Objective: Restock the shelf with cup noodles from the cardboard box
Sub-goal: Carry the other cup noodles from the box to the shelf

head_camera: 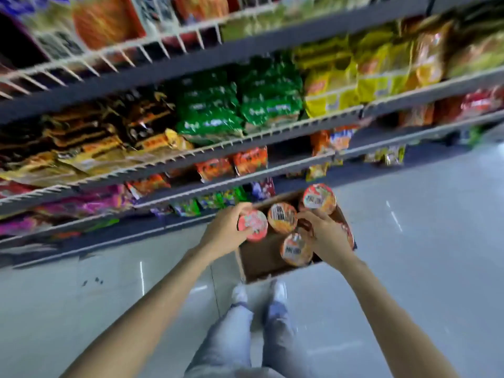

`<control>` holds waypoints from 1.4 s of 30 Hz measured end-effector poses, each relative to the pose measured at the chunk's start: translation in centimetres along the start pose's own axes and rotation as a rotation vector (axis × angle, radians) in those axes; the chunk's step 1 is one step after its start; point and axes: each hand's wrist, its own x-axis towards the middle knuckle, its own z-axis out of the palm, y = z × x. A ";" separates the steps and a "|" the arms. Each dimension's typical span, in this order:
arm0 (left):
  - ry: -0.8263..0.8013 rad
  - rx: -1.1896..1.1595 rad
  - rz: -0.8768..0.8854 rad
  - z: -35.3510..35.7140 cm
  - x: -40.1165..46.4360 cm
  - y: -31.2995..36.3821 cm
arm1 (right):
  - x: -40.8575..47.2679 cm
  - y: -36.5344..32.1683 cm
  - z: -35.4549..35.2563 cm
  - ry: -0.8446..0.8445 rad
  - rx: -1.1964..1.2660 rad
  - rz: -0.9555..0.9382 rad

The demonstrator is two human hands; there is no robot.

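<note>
Main risk from where I sit: both hands are working the cardboard box (261, 264) at once, and the view is motion-blurred, so I can't confirm either hold is solid. Box sits on the floor (409, 268) in front of the shelf (245, 137), by the feet.

Left hand (227, 227): grip wrapped around a pink-lidded cup (252, 225) at the box's left edge, fingers curled over the rim and side. The hold looks sideways and near the top; if it lifts fast, I'd expect the cup to tip or slip out.

Right hand (326, 236): fingers curled down among the cups inside the box, apparently grasping one I can't see under the palm. Can't tell how firm. It's crowding the barcode-side cup (282, 216) and the near cup (296, 248); pulling up could knock either over. Far cup (319, 197) stands clear at the back.

Second risk: shelf rows look packed with packets, so a free slot isn't obvious.
</note>
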 end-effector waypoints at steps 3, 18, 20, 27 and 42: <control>-0.078 -0.048 -0.128 5.5 1.9 -1.0 | -0.9 5.7 3.6 -0.070 0.054 0.207; -0.090 -0.078 -0.580 29.7 17.1 -20.1 | 5.6 24.5 27.1 -0.204 0.100 0.415; -0.080 -0.098 -0.620 31.7 18.6 -22.4 | 7.8 25.9 29.9 -0.234 -0.032 0.380; -0.076 -0.121 -0.561 38.3 22.1 -27.8 | 15.3 32.6 35.6 -0.409 -0.316 0.361; -0.023 -1.397 -1.032 49.5 31.2 -24.1 | 16.1 36.9 39.5 -0.366 -0.066 0.189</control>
